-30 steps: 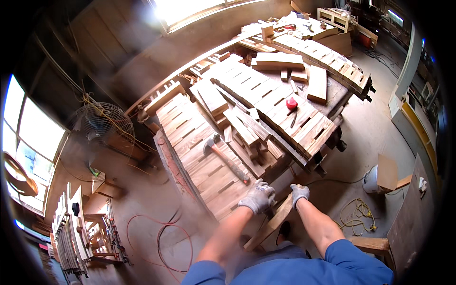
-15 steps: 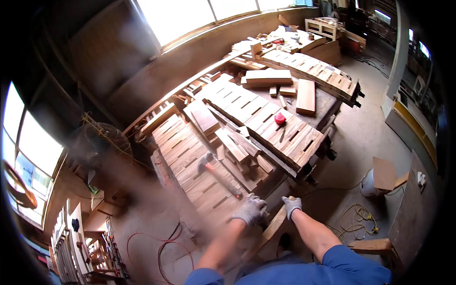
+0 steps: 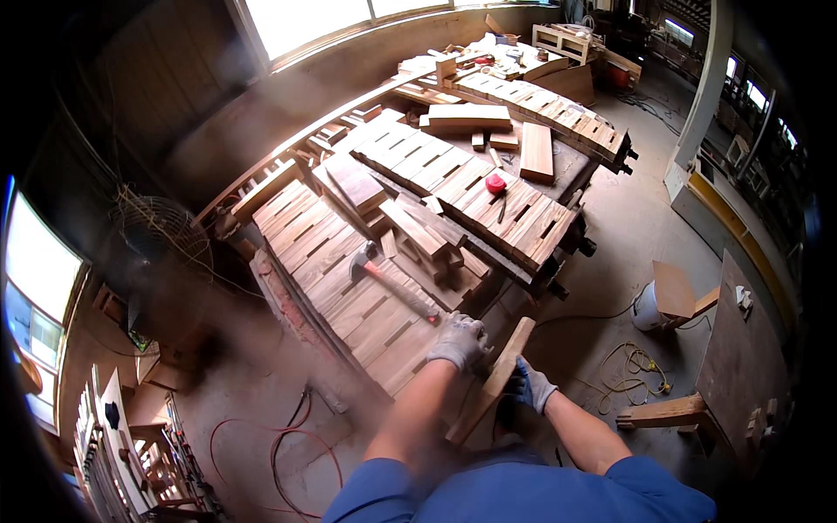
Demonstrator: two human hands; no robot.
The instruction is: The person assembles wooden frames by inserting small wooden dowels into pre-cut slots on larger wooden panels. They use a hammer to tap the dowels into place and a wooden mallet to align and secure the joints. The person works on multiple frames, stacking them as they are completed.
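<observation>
My right hand [image 3: 534, 386], in a grey glove with blue on its fingers, grips the right side of a short wooden board [image 3: 493, 380]. The board stands slanted in front of my body, its upper end above the hand. My left hand [image 3: 459, 340], gloved in grey, is closed with curled fingers over the near end of a slotted wood panel [image 3: 349, 301]; what lies inside the fingers is hidden. Just beyond that hand, a hammer [image 3: 392, 283] with a metal head and a dark and orange handle lies on the panel.
Loose wood blocks [image 3: 418, 228] are piled between the near panel and a second slotted panel [image 3: 462, 187], which carries a red round object [image 3: 495, 184]. A yellow cord [image 3: 632, 379] and white bucket [image 3: 647, 307] are on the floor at right. A red hose [image 3: 261, 427] runs at left.
The board has come up higher between my arms. My right hand has shifted from its upper end down to its side. My left hand stays by the panel's end. The whole view has shifted slightly.
</observation>
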